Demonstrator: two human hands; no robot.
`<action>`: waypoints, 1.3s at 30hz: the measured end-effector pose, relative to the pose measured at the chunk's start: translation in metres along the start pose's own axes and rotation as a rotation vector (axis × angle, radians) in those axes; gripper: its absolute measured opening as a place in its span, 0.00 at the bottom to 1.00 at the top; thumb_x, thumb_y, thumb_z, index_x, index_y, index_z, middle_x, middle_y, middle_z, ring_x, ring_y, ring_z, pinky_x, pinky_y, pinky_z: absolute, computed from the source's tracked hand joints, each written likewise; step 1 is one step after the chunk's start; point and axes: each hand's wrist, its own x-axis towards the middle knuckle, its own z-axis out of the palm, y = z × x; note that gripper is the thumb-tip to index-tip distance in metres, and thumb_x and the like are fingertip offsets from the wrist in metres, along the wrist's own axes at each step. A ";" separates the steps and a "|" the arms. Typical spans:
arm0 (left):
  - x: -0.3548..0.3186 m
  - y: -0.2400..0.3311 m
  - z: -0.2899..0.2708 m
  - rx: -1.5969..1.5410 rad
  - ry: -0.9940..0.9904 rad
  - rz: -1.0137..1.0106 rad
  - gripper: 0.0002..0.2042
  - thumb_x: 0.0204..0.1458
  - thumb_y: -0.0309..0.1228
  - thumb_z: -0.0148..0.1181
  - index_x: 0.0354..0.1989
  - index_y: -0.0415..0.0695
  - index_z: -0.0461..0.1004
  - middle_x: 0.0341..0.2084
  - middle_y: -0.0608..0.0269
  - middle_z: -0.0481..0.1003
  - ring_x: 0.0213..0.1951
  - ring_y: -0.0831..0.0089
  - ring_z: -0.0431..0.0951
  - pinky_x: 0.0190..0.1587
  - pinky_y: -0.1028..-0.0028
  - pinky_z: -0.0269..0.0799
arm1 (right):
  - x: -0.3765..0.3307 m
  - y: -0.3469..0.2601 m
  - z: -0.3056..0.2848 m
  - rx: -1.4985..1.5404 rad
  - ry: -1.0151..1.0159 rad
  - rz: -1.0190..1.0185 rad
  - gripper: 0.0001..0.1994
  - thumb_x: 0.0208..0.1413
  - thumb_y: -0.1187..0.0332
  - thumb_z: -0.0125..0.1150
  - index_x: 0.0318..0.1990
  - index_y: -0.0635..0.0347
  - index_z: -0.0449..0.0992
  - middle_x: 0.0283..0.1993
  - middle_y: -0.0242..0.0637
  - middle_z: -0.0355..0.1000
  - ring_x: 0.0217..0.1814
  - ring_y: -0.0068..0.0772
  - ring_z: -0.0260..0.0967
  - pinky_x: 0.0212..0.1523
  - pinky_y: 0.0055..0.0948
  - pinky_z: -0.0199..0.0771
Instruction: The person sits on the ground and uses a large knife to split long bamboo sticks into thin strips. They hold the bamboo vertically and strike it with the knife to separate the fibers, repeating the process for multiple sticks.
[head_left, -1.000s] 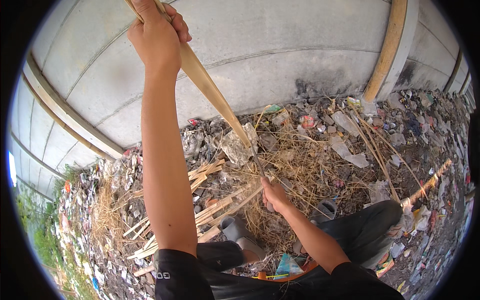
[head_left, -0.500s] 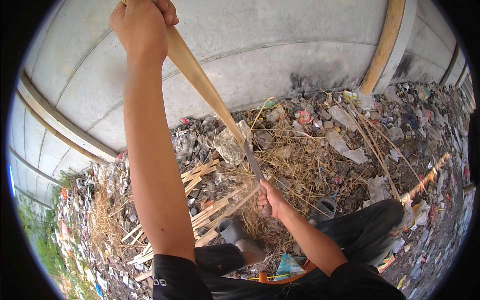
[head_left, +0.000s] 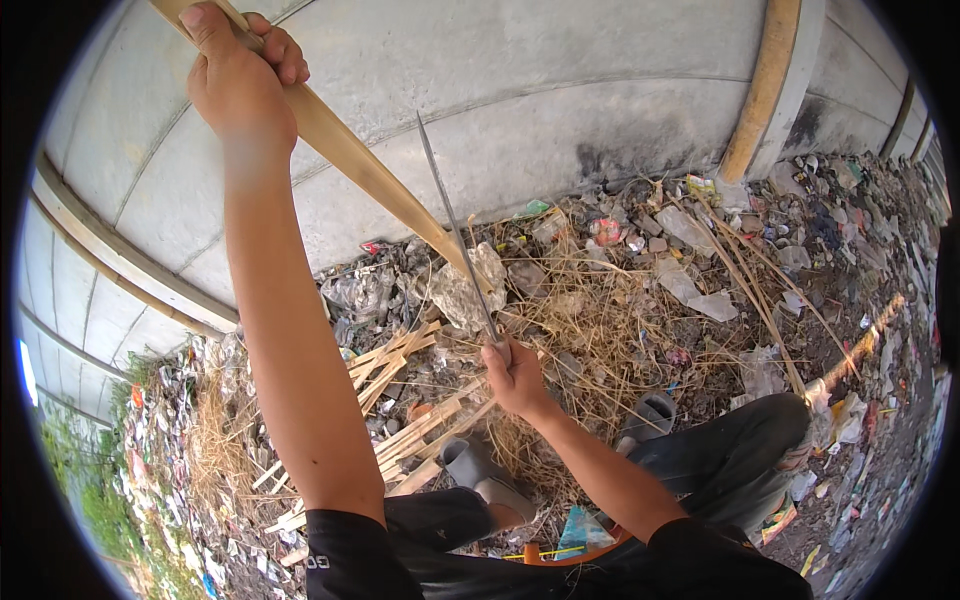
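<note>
My left hand [head_left: 245,85], raised at the upper left, is closed around a long split bamboo piece [head_left: 375,180]. That bamboo slants down to the right, its lower end by a pale grey rock [head_left: 450,298] on the ground. My right hand [head_left: 517,378] grips the handle of a long-bladed machete [head_left: 440,180]. Its thin dark blade points up and slightly left, crossing in front of the bamboo's lower end; whether they touch I cannot tell. Left of my right hand, cut bamboo strips [head_left: 430,428] lie in a loose pile, with more strips [head_left: 395,358] beside the rock.
A grey concrete panel wall [head_left: 620,110] rises ahead, with a bamboo post [head_left: 760,95] against it. Litter and dry straw [head_left: 590,320] cover the ground. Long thin sticks [head_left: 745,290] lie at the right. My grey shoes [head_left: 470,462] and bent knees are close below.
The machete blade, earlier in line with the bamboo's lower end, now stands upright with its tip free. My left hand has shifted left with the bamboo; my right hand moved slightly up and left.
</note>
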 end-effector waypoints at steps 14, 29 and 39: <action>0.008 0.001 -0.050 -0.176 -0.085 -0.092 0.34 0.60 0.68 0.43 0.29 0.43 0.67 0.15 0.67 0.61 0.16 0.73 0.61 0.23 0.73 0.60 | -0.015 0.047 -0.052 0.032 0.106 0.721 0.32 0.65 0.40 0.52 0.22 0.61 0.70 0.14 0.32 0.63 0.13 0.27 0.65 0.16 0.32 0.68; 0.007 -0.004 -0.125 -0.842 -1.005 -0.136 0.26 0.64 0.59 0.47 0.24 0.50 0.64 0.09 0.73 0.60 0.10 0.83 0.57 0.14 0.81 0.58 | 0.058 -0.289 -0.049 0.551 0.147 -0.343 0.28 0.68 0.40 0.44 0.29 0.56 0.64 0.14 0.28 0.57 0.12 0.19 0.55 0.16 0.24 0.60; -0.005 0.001 -0.079 -0.441 -0.425 -0.062 0.31 0.68 0.62 0.31 0.20 0.51 0.59 0.07 0.73 0.53 0.07 0.80 0.50 0.12 0.77 0.51 | -0.093 -0.048 -0.001 0.423 0.312 1.061 0.27 0.64 0.40 0.55 0.29 0.57 0.66 0.16 0.26 0.59 0.12 0.24 0.58 0.18 0.35 0.67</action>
